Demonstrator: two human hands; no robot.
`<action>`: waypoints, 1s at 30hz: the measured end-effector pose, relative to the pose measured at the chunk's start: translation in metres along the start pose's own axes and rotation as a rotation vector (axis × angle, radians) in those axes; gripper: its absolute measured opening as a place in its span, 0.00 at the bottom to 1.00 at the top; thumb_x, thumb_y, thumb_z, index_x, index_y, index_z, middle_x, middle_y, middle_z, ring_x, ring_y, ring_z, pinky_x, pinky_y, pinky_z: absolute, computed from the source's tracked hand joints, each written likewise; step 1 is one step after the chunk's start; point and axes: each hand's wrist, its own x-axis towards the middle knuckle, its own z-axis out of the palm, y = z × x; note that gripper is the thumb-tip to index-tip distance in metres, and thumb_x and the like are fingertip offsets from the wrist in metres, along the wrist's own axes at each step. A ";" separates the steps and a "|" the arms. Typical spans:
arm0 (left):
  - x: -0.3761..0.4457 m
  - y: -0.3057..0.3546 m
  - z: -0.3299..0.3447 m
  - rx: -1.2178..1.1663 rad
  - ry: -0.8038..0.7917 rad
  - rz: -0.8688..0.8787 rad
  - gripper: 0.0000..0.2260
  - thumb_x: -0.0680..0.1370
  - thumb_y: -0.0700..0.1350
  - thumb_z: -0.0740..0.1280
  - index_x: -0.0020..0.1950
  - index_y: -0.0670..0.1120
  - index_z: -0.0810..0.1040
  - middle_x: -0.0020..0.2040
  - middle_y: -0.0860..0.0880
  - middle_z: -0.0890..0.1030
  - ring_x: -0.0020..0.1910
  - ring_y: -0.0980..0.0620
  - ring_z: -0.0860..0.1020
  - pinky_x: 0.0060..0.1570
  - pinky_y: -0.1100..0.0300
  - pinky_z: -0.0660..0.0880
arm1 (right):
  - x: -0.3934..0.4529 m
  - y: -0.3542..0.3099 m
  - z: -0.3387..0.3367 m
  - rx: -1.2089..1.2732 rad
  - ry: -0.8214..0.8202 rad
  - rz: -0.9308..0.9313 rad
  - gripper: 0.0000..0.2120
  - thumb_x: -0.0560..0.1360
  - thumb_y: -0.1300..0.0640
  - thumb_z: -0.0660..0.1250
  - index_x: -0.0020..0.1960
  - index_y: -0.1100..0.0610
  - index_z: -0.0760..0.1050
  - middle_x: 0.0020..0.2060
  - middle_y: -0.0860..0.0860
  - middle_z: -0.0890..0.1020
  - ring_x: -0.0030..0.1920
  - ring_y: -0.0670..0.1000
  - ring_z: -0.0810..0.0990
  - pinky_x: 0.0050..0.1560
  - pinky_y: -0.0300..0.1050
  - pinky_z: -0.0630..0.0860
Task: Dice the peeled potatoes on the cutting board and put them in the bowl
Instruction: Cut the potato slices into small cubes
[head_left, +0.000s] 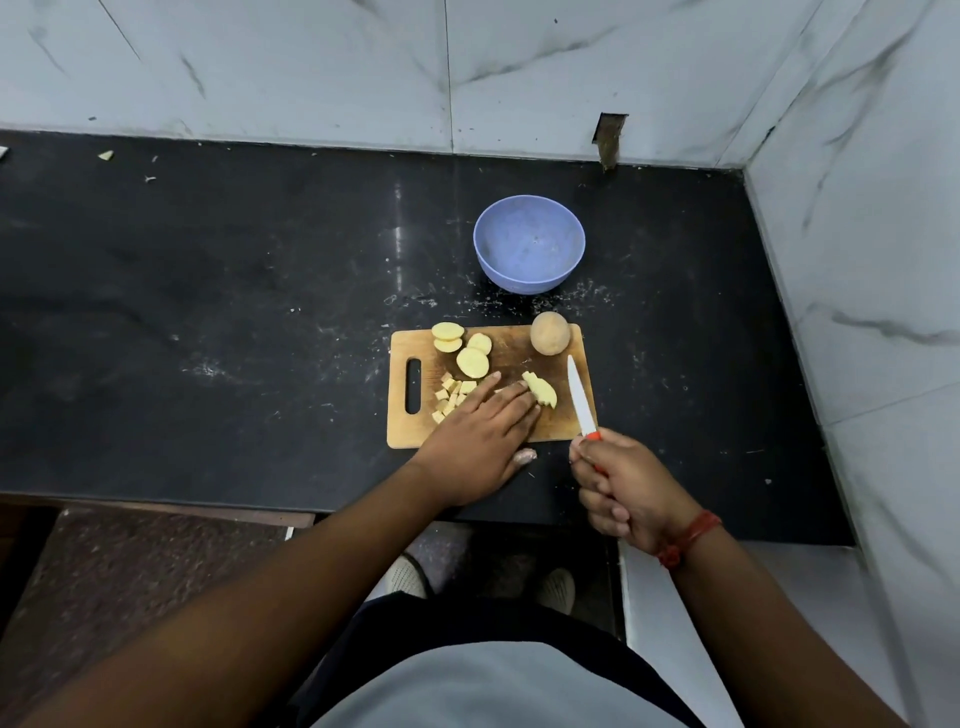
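A wooden cutting board (519, 353) lies on the black counter. Round potato slices (472, 362) sit at its back left, and small diced cubes (451, 393) lie by the handle slot. My left hand (480, 436) lies flat with straight fingers over the board, its fingertips touching a cut potato piece (542, 391). A whole round potato (549, 333) stands at the board's back right corner. My right hand (621, 488) grips a knife (579, 395) with a white blade and orange handle, the blade pointing away over the board's right edge. A blue bowl (529, 244) stands behind the board with nothing in it.
The black counter (234, 312) runs left, with crumbs around the board and small scraps (106, 155) at the far left back. Marble walls close the back and right side. A small pale scrap (524, 455) lies just in front of the board.
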 end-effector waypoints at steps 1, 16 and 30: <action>0.000 -0.004 0.001 0.017 -0.010 0.001 0.27 0.85 0.58 0.54 0.76 0.41 0.70 0.73 0.43 0.73 0.76 0.44 0.65 0.79 0.43 0.52 | 0.002 0.000 -0.001 -0.004 0.004 -0.011 0.08 0.82 0.59 0.54 0.47 0.60 0.69 0.24 0.52 0.64 0.16 0.46 0.59 0.19 0.31 0.59; 0.021 -0.007 -0.001 0.015 -0.066 -0.115 0.29 0.83 0.59 0.52 0.76 0.41 0.68 0.76 0.40 0.69 0.78 0.43 0.62 0.79 0.43 0.47 | 0.078 -0.008 0.006 -1.056 0.457 -0.369 0.09 0.76 0.52 0.65 0.52 0.51 0.67 0.41 0.53 0.80 0.41 0.56 0.80 0.43 0.51 0.78; 0.007 -0.003 -0.001 -0.007 0.027 -0.107 0.25 0.83 0.57 0.57 0.69 0.41 0.75 0.62 0.43 0.76 0.66 0.42 0.71 0.78 0.39 0.51 | 0.093 -0.015 -0.005 -1.260 0.506 -0.536 0.07 0.77 0.52 0.64 0.54 0.51 0.71 0.41 0.52 0.81 0.41 0.57 0.80 0.36 0.45 0.71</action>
